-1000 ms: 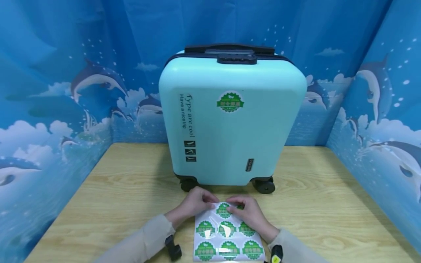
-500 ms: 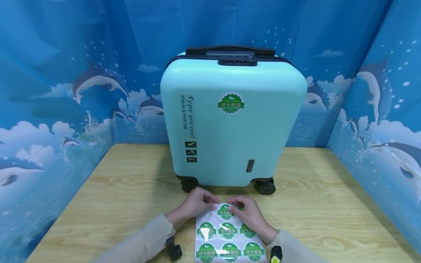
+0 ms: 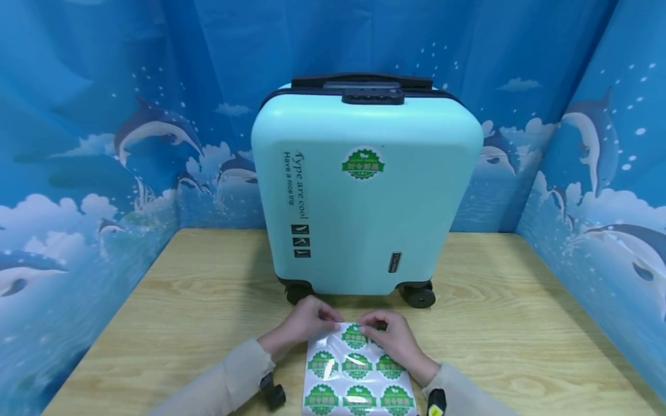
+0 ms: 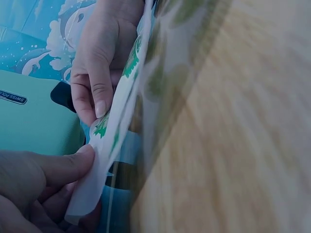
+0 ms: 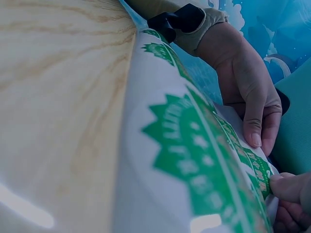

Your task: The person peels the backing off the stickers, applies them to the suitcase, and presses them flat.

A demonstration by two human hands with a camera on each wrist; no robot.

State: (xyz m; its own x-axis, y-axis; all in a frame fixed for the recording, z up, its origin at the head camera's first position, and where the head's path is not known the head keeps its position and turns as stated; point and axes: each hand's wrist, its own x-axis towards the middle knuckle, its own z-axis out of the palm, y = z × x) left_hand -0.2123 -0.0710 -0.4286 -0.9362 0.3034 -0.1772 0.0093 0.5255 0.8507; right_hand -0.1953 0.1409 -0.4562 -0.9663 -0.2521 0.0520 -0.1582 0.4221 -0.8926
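A glossy white sheet (image 3: 339, 378) of round green stickers is held over the near part of the table. My left hand (image 3: 307, 320) pinches its far edge toward the left corner; in the left wrist view the thumb (image 4: 68, 167) presses on a blank white end of the sheet. At the far right, my right hand (image 3: 395, 338) grips the same edge between thumb and fingers and partly covers a sticker. The right wrist view shows the sheet (image 5: 138, 160) bowed. Behind both hands stands a mint-green suitcase (image 3: 406, 202), with one matching green sticker (image 3: 363, 163) on its upper front.
The suitcase rests upright on black wheels (image 3: 418, 294), just beyond my fingers, on a light wooden table (image 3: 520, 335). Its black handle (image 3: 364, 80) is on top. Blue curtains (image 3: 208, 52) with dolphins and clouds enclose the back and sides.
Very little differs. Both hands keep their grip on the sheet's far edge, while the sheet's near part lies slightly further left. The head view has shifted a little.
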